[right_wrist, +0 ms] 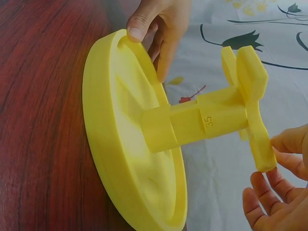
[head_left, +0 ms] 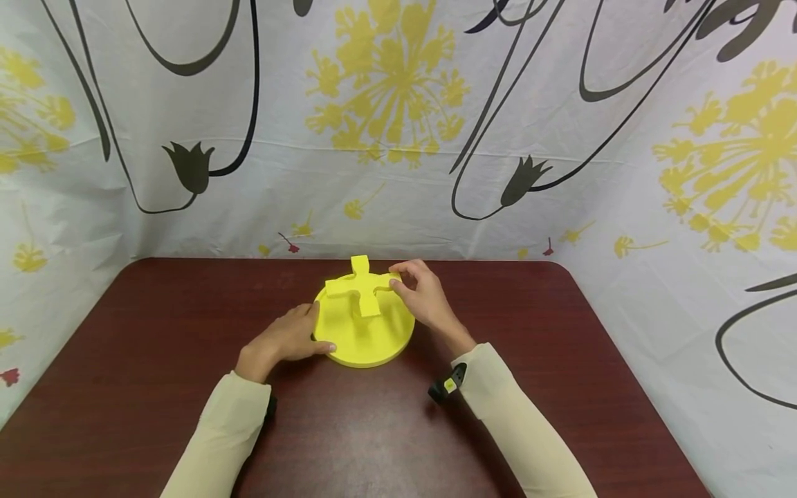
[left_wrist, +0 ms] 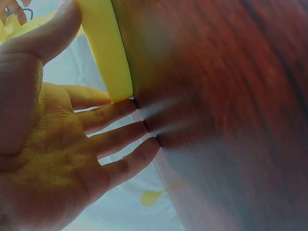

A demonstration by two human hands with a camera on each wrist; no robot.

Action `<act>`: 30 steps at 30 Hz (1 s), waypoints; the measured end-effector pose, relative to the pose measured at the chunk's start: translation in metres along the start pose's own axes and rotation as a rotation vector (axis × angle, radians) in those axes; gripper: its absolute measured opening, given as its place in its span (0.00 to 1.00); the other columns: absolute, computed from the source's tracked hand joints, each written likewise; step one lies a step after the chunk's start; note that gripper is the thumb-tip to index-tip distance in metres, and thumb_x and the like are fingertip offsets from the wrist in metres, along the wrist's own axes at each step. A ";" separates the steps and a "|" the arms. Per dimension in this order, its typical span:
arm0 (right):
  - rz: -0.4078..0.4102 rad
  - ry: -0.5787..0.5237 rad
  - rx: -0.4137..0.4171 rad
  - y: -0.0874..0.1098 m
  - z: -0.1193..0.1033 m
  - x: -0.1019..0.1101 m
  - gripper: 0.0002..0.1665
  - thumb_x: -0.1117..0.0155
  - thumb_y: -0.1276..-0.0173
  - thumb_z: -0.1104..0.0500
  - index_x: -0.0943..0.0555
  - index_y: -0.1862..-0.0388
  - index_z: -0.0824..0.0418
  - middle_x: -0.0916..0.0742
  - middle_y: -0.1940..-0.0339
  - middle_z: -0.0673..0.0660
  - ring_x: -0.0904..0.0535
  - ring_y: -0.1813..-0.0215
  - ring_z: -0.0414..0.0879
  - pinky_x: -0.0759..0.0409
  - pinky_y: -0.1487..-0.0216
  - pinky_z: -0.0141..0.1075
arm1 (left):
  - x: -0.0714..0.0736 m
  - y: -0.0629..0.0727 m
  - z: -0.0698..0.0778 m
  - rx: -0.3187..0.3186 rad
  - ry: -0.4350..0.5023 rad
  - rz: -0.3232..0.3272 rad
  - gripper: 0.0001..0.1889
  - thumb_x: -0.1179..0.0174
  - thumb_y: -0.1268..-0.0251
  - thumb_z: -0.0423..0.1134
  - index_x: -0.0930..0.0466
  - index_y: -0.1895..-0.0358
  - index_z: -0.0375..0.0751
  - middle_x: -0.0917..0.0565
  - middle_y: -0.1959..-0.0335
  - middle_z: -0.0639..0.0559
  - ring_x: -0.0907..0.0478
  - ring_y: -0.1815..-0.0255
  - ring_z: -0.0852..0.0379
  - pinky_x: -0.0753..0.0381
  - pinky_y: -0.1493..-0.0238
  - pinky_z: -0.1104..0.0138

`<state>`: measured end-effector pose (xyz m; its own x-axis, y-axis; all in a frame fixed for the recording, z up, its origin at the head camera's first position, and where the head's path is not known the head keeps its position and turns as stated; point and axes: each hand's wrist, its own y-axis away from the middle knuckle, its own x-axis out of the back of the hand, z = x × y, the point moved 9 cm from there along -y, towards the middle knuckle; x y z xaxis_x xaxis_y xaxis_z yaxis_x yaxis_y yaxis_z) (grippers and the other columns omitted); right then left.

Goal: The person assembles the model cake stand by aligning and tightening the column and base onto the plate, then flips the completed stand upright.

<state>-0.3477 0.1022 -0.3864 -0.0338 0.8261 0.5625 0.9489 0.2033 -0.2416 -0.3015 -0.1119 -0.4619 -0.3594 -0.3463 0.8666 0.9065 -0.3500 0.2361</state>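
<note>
A round yellow plastic base [head_left: 364,342] with a raised rim lies on the table. From its middle rises a stepped yellow post [right_wrist: 185,122], marked "35" on the thicker upper part. On top sits a yellow cross-shaped knob [head_left: 366,285] with several arms. My left hand [head_left: 286,337] holds the base's left side, its thumb over the near rim and its fingers spread along the far side. In the left wrist view some of these fingertips touch the tabletop. My right hand [head_left: 426,297] pinches the knob's right arm between thumb and fingers.
The dark red-brown wooden table [head_left: 149,387] has rounded far corners. Behind and beside it hangs a white cloth [head_left: 249,228] printed with yellow flowers and dark stems. A black wrist device [head_left: 448,384] is strapped at the right sleeve cuff.
</note>
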 end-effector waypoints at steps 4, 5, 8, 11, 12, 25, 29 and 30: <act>-0.040 0.039 -0.009 0.001 -0.001 -0.001 0.14 0.35 0.30 0.61 0.16 0.47 0.61 0.19 0.53 0.56 0.25 0.54 0.55 0.27 0.54 0.39 | -0.001 -0.001 -0.001 -0.002 0.001 -0.002 0.54 0.35 0.37 0.57 0.55 0.23 0.24 0.41 0.27 0.27 0.42 0.26 0.32 0.37 0.30 0.43; -0.049 0.047 -0.010 0.002 -0.001 -0.002 0.14 0.35 0.30 0.60 0.16 0.47 0.61 0.19 0.53 0.56 0.26 0.55 0.55 0.28 0.55 0.39 | -0.001 -0.001 -0.001 -0.001 0.003 -0.004 0.54 0.35 0.37 0.57 0.55 0.23 0.25 0.41 0.27 0.27 0.43 0.26 0.32 0.37 0.30 0.43; -0.066 0.058 -0.010 0.003 -0.002 -0.002 0.13 0.35 0.30 0.59 0.16 0.48 0.60 0.18 0.54 0.56 0.26 0.58 0.54 0.29 0.59 0.37 | -0.002 -0.001 -0.001 -0.001 0.005 -0.005 0.54 0.35 0.37 0.57 0.55 0.23 0.25 0.41 0.26 0.28 0.43 0.26 0.32 0.37 0.30 0.43; -0.067 0.052 -0.007 0.004 -0.003 -0.002 0.12 0.34 0.31 0.60 0.15 0.50 0.59 0.17 0.55 0.55 0.26 0.59 0.53 0.29 0.61 0.35 | -0.002 0.000 0.000 0.002 0.008 -0.004 0.54 0.35 0.37 0.57 0.55 0.23 0.25 0.41 0.26 0.28 0.43 0.26 0.32 0.37 0.30 0.43; -0.067 0.050 -0.006 0.004 -0.003 -0.002 0.12 0.34 0.31 0.60 0.15 0.50 0.59 0.17 0.55 0.55 0.25 0.60 0.53 0.29 0.62 0.35 | -0.002 0.000 0.000 0.002 0.006 -0.003 0.53 0.35 0.37 0.57 0.55 0.23 0.25 0.41 0.27 0.28 0.42 0.26 0.32 0.37 0.30 0.43; -0.072 0.026 0.033 0.007 -0.009 -0.006 0.09 0.33 0.32 0.62 0.14 0.53 0.60 0.13 0.57 0.56 0.24 0.63 0.50 0.29 0.66 0.32 | 0.001 0.002 0.002 -0.001 -0.004 0.004 0.53 0.35 0.37 0.57 0.54 0.24 0.24 0.40 0.27 0.27 0.42 0.26 0.32 0.37 0.31 0.43; -0.084 0.022 0.036 0.008 -0.011 -0.009 0.10 0.33 0.32 0.61 0.14 0.53 0.60 0.12 0.55 0.55 0.22 0.61 0.51 0.27 0.65 0.32 | 0.001 0.002 0.001 0.000 -0.003 0.000 0.53 0.35 0.37 0.57 0.54 0.24 0.24 0.41 0.27 0.27 0.42 0.26 0.32 0.37 0.30 0.43; -0.090 0.021 0.037 0.009 -0.011 -0.009 0.10 0.33 0.32 0.61 0.14 0.53 0.60 0.12 0.54 0.55 0.21 0.60 0.51 0.26 0.64 0.33 | 0.000 0.002 0.001 0.002 -0.003 -0.002 0.54 0.35 0.37 0.58 0.54 0.24 0.24 0.41 0.27 0.27 0.42 0.26 0.32 0.37 0.30 0.43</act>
<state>-0.3356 0.0903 -0.3846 -0.1115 0.7924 0.5998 0.9300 0.2960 -0.2181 -0.2999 -0.1116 -0.4607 -0.3603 -0.3429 0.8675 0.9063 -0.3488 0.2386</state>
